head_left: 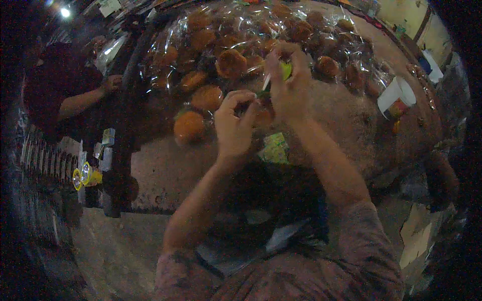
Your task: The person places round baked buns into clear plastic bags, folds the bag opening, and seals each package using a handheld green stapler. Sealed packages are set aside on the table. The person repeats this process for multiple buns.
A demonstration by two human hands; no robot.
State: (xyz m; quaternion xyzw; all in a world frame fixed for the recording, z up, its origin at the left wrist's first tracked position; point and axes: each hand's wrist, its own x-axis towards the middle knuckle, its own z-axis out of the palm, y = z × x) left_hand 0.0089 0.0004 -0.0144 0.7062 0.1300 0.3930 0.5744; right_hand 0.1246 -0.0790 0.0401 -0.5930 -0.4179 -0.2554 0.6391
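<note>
Brown tabletop (346, 125), dim light: round orange-brown items (190, 127), many with clear plastic film (241, 24). Right hand (289, 88), over the table: thumb and fingers pinching one yellow-green object (286, 70) (kind unclear). Left hand (235, 123), near it: fingers curled toward thumb, pinch impossible to tell. White cup (389, 95), right.

A: Wrapping (248, 22) over the round brown pieces (231, 63)?
B: Clear plastic film, glossy, crinkled, strong glints. Pieces beneath: matt-looking, slightly rough.
A: Table (155, 175)?
B: Matt, rough-looking; material unclear.
A: White cup (403, 91)?
B: Smooth, low sheen; paper or plastic, cannot tell.
A: Sleeve (369, 231)?
B: Matt cloth, creased.
</note>
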